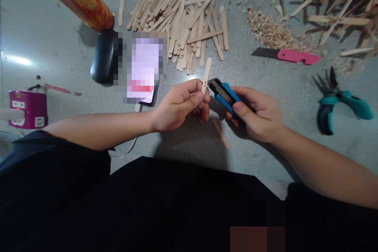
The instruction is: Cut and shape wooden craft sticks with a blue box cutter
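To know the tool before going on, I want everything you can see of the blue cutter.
The cutter has a bright blue, plastic-looking body with a dark, metallic-looking strip along its middle and a dark front end. The right hand grips it, thumb on its upper face. It slants above the table, its front end toward the upper left of the picture, close to the stick in the left hand. Whether they touch cannot be told.
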Demonstrator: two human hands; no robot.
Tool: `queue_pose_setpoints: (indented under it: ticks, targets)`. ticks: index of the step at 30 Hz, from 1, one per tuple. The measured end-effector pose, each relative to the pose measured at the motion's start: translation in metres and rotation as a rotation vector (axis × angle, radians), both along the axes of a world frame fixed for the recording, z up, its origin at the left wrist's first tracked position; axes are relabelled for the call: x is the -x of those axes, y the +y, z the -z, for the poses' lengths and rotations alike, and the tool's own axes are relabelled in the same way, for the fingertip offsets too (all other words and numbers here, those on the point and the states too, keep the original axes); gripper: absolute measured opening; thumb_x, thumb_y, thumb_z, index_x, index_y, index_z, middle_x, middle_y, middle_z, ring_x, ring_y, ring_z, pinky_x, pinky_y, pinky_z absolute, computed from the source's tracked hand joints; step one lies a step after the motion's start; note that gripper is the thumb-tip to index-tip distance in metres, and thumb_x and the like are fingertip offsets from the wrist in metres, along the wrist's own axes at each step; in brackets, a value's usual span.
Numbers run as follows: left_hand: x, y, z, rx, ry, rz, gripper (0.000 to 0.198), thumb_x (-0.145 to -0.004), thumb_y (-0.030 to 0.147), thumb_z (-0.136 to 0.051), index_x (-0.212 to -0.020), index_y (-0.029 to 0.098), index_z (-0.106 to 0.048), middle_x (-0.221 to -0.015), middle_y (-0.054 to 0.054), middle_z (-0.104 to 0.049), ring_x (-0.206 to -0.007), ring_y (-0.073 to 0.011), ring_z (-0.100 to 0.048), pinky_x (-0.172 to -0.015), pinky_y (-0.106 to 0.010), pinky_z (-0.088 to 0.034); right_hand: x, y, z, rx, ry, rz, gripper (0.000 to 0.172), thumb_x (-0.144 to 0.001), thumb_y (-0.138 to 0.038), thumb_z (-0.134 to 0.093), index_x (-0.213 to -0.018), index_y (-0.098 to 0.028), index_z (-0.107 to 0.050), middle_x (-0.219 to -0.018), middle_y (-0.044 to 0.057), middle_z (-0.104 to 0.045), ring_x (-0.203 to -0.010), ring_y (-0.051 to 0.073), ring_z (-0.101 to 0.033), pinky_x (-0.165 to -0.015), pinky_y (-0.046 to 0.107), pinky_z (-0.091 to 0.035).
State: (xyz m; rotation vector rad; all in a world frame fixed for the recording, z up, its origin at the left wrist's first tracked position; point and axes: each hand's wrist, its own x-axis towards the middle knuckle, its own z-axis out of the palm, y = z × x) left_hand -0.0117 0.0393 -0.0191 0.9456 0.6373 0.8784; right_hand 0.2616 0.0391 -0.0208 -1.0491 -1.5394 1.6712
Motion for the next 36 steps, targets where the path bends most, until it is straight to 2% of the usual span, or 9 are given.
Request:
queue_pose_setpoints:
  ticks: [6, 10, 15, 24, 30, 36]
  targets:
    - [-0.003, -0.001, -0.001, 0.032, -0.021, 0.025, 0.042, -0.115, 0.061, -0.071, -0.103, 0.022, -0.06, -0.08, -0.004, -0.081, -0.067, -0.0137, -0.078, -0.062, -0.024, -0.062, 0.002, 0.003, -0.003, 0.071, 0.067, -0.017, 0.03, -0.115, -0.045, -0.078, -0.142, -0.032, -0.08, -0.08, -0.002, -0.076, -0.052, 0.013, -0.062, -0.049, 0.03, -0.051]
    - [-0.004, -0.003, -0.002, -0.001, 0.071, -0.051, 0.043, -0.114, 0.064, -0.071, -0.103, 0.023, -0.061, -0.081, -0.005, -0.082, -0.065, -0.0147, -0.077, -0.062, -0.026, -0.063, 0.006, 0.005, -0.009, 0.09, 0.011, 0.014, 0.036, -0.111, -0.053, -0.081, -0.137, -0.027, -0.079, -0.077, -0.002, -0.075, -0.049, 0.014, -0.061, -0.045, 0.031, -0.049]
    - [-0.004, -0.004, -0.001, -0.107, 0.182, -0.193, 0.04, -0.114, 0.059, -0.072, -0.103, 0.022, -0.067, -0.069, 0.0, -0.072, -0.056, -0.0119, -0.065, -0.056, -0.025, -0.054, 0.009, 0.007, -0.013, 0.09, -0.002, 0.039, 0.037, -0.11, -0.052, -0.082, -0.136, -0.026, -0.081, -0.076, -0.001, -0.075, -0.048, 0.014, -0.059, -0.043, 0.031, -0.047]
    - [-0.002, -0.004, 0.002, -0.148, 0.225, -0.318, 0.031, -0.114, 0.048, -0.072, -0.098, 0.022, -0.076, -0.058, 0.005, -0.047, -0.049, -0.0093, -0.035, -0.048, -0.028, -0.026, 0.007, 0.007, -0.009, 0.038, -0.03, 0.049, 0.038, -0.113, -0.051, -0.079, -0.143, -0.028, -0.082, -0.077, -0.001, -0.076, -0.048, 0.014, -0.06, -0.043, 0.03, -0.048]
    - [0.0, -0.003, 0.001, -0.254, 0.387, -0.429, 0.026, -0.112, 0.034, -0.07, -0.094, 0.021, -0.082, -0.059, 0.005, -0.044, -0.053, -0.0099, -0.031, -0.054, -0.031, -0.024, 0.0, 0.004, -0.006, -0.069, -0.188, 0.04, 0.039, -0.116, -0.051, -0.074, -0.15, -0.032, -0.081, -0.085, 0.001, -0.078, -0.055, 0.014, -0.061, -0.045, 0.03, -0.046]
    - [-0.001, -0.002, 0.002, -0.213, 0.342, -0.43, 0.027, -0.111, 0.038, -0.073, -0.092, 0.022, -0.082, -0.055, 0.007, -0.037, -0.05, -0.0091, -0.025, -0.052, -0.03, -0.02, 0.003, 0.003, -0.007, -0.059, -0.171, 0.065, 0.038, -0.119, -0.05, -0.071, -0.152, -0.033, -0.08, -0.085, -0.001, -0.076, -0.055, 0.013, -0.062, -0.048, 0.03, -0.048]
